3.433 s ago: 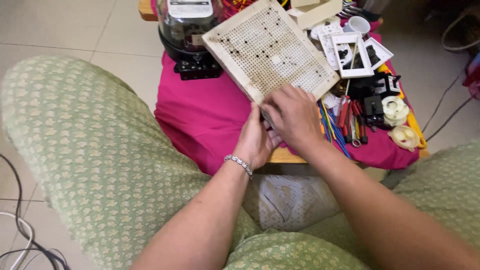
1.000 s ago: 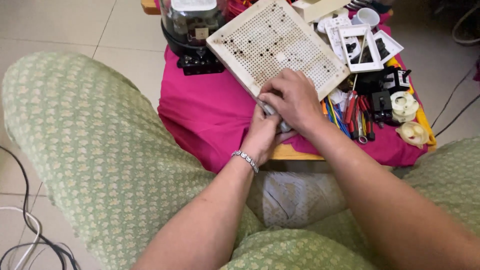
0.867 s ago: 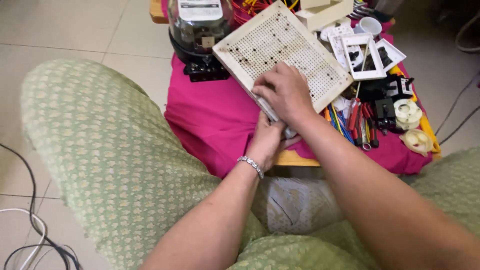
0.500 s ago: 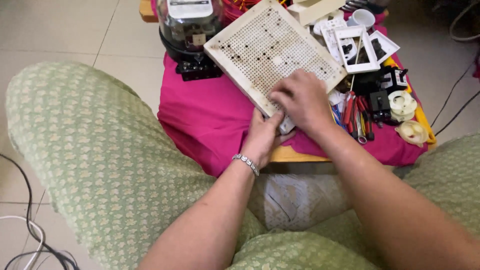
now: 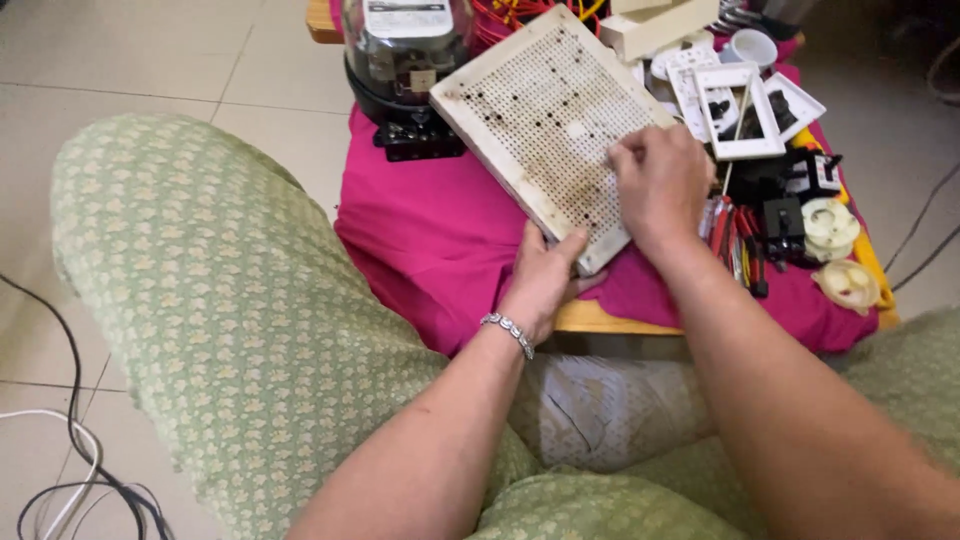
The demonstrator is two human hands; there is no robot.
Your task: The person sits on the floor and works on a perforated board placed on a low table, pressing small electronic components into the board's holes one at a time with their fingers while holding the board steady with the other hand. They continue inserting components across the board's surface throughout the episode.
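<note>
Head view, looking down over green patterned trousers [image 5: 200, 300] onto a low wooden table [image 5: 600, 318] draped in a magenta cloth [image 5: 440, 230]. A cream perforated panel [image 5: 545, 110] — rectangular, stained dark around many of its holes — lies tilted across the cloth, its near corner hanging towards the table edge. The left hand [image 5: 543, 280], a silver bracelet [image 5: 508, 332] at its wrist, grasps that near corner, thumb on the top face and fingers tucked beneath. The right hand [image 5: 662, 182] rests on the panel's right-hand side with fingers curled and fingertips pinched together against the holes; whether they grip anything small cannot be told. Behind the panel stands an electricity meter [image 5: 405, 60] with a clear dome on a black base. To the right lie white switch-plate frames [image 5: 735, 105], a bundle of red and dark-handled tools [image 5: 735, 240], black sockets [image 5: 790, 190] and cream round fittings [image 5: 830, 225]. Cables [image 5: 70, 470] trail over the tiled floor at the lower left.
</note>
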